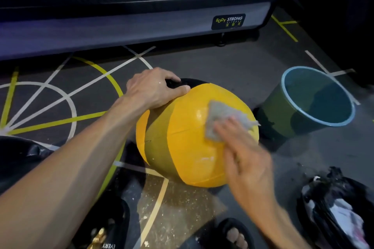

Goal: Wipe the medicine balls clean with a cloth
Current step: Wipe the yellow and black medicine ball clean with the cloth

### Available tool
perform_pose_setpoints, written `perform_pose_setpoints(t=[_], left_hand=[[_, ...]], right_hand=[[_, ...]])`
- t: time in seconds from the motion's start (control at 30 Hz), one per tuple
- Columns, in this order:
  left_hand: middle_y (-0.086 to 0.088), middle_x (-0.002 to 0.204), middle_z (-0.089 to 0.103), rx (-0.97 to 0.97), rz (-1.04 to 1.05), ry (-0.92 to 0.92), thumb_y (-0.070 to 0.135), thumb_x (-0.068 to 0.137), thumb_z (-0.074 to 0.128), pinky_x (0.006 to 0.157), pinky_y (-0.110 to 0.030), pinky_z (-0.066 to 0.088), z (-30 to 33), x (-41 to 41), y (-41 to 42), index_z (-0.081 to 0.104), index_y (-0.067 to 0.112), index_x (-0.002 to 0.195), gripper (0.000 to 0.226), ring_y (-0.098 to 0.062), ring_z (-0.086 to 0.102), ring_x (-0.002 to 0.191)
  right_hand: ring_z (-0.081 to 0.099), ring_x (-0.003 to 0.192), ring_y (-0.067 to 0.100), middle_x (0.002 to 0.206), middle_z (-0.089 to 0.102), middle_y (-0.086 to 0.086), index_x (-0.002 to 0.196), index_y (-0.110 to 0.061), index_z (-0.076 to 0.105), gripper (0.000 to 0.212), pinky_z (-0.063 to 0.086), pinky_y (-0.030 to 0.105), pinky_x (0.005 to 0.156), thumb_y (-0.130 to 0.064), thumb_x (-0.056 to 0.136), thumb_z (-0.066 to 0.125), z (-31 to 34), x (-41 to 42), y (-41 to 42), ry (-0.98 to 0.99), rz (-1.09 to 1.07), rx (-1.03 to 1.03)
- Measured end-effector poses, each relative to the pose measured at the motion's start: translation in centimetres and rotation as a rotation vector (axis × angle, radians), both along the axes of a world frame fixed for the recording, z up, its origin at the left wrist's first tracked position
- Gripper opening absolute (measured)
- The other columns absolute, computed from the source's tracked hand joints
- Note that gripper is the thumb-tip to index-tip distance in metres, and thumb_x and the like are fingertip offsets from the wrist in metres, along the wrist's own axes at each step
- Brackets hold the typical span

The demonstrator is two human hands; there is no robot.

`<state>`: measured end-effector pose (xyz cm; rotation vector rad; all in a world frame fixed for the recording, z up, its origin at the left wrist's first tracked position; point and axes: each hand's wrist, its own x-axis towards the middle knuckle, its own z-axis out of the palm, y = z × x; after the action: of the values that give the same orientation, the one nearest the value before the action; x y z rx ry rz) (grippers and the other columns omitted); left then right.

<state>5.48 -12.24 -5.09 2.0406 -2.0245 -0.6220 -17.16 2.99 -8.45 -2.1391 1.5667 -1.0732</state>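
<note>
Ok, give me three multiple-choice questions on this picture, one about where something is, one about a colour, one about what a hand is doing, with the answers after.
1. Where does the bucket stand?
A. right of the medicine ball
B. left of it
C. on top of it

2. What colour are the ball's main panels?
A. red
B. yellow
C. white

3. What is the right hand doing?
A. hanging idle
B. lifting the bucket
C. pressing the cloth on the ball

Answers: 1 A, the bucket stands on the floor at the ball's right. 2 B, the panels are yellow. 3 C, straight fingers press the grey cloth flat; the left hand steadies the ball's top.
</note>
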Motion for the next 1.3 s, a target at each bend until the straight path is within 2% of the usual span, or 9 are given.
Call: perform_pose_setpoints(t=[0.13,0.33,0.47,0.57,0.73,0.9,1.1,1.23,1.3], left_hand=[[0.014,0.140,0.062,0.001,-0.024,0.045,0.086,0.079,0.054,0.096,-0.046,0.049,-0.6,0.9,0.8,0.064,0.052,0.127,0.060,-0.026,0.056,0.129],[0.014,0.143,0.058,0.015,-0.017,0.067,0.081,0.084,0.055,0.089,-0.042,0.042,-0.7,1.3,1.6,0.061,0.051,0.131,0.056,-0.023,0.052,0.132],[0.014,0.142,0.059,0.002,-0.002,0.056,0.079,0.084,0.057,0.089,-0.041,0.041,-0.7,1.2,1.7,0.063,0.052,0.129,0.054,-0.023,0.053,0.132],[0.015,0.143,0.059,0.010,0.011,0.077,0.080,0.084,0.057,0.084,-0.038,0.037,-0.9,1.2,2.0,0.063,0.052,0.129,0.054,-0.022,0.053,0.132],[0.017,0.143,0.058,0.044,0.035,0.165,0.088,0.081,0.049,0.095,-0.043,0.046,-0.9,0.7,1.5,0.060,0.057,0.128,0.058,-0.022,0.053,0.131],[0.025,0.135,0.054,0.115,-0.062,0.630,0.067,0.085,0.069,0.110,-0.038,0.044,-0.5,0.4,2.3,0.049,0.058,0.141,0.060,-0.004,0.050,0.129],[0.016,0.153,0.047,0.022,-0.187,0.443,0.074,0.078,0.070,0.110,-0.046,0.041,-0.6,-2.9,1.4,0.041,0.054,0.149,0.078,-0.020,0.043,0.138],[0.014,0.155,0.048,-0.007,-0.178,0.365,0.079,0.073,0.070,0.112,-0.054,0.041,-0.6,-4.4,-0.5,0.044,0.053,0.148,0.084,-0.027,0.042,0.142],[0.016,0.153,0.049,-0.009,-0.170,0.359,0.080,0.072,0.071,0.113,-0.052,0.041,-0.8,-4.5,-1.3,0.045,0.053,0.147,0.084,-0.026,0.043,0.141]], right_hand=[[0.041,0.147,0.017,0.149,0.055,-0.001,0.137,-0.013,0.065,0.041,0.038,0.040,0.119,-0.012,0.101,0.047,-0.3,0.3,1.0,0.298,0.317,-0.104],[0.061,0.128,0.014,0.133,0.066,-0.001,0.125,-0.012,0.072,0.041,0.046,0.031,0.110,-0.012,0.094,0.045,0.3,-1.5,-2.1,0.059,-0.128,-0.053],[0.052,0.138,0.019,0.136,0.065,0.003,0.127,-0.008,0.070,0.036,0.040,0.036,0.117,-0.012,0.100,0.047,-0.5,3.2,0.7,0.210,0.229,-0.124],[0.051,0.139,0.018,0.138,0.064,0.001,0.128,-0.009,0.070,0.035,0.042,0.037,0.115,-0.016,0.103,0.046,-0.5,1.7,-0.4,0.224,0.289,-0.150],[0.055,0.135,0.012,0.138,0.061,-0.004,0.128,-0.011,0.069,0.040,0.042,0.034,0.117,-0.009,0.095,0.047,0.0,-1.5,-2.8,0.060,0.020,-0.133],[0.061,0.124,0.005,0.129,0.066,-0.007,0.121,-0.010,0.073,0.041,0.044,0.024,0.112,0.005,0.090,0.050,0.3,-5.0,-4.5,-0.029,-0.156,-0.115],[0.051,0.116,-0.024,0.133,0.065,-0.010,0.128,-0.031,0.070,0.045,0.038,0.010,0.108,-0.003,0.097,0.051,2.1,-6.0,-5.4,-0.232,-0.387,0.088],[0.052,0.138,0.012,0.139,0.063,0.002,0.133,-0.011,0.067,0.046,0.037,0.038,0.120,0.001,0.093,0.048,1.5,-3.0,-3.8,-0.043,-0.142,-0.087],[0.041,0.147,0.023,0.145,0.059,0.005,0.135,-0.007,0.065,0.048,0.030,0.042,0.124,-0.003,0.091,0.045,0.2,-1.2,-2.0,0.135,0.086,-0.114]])
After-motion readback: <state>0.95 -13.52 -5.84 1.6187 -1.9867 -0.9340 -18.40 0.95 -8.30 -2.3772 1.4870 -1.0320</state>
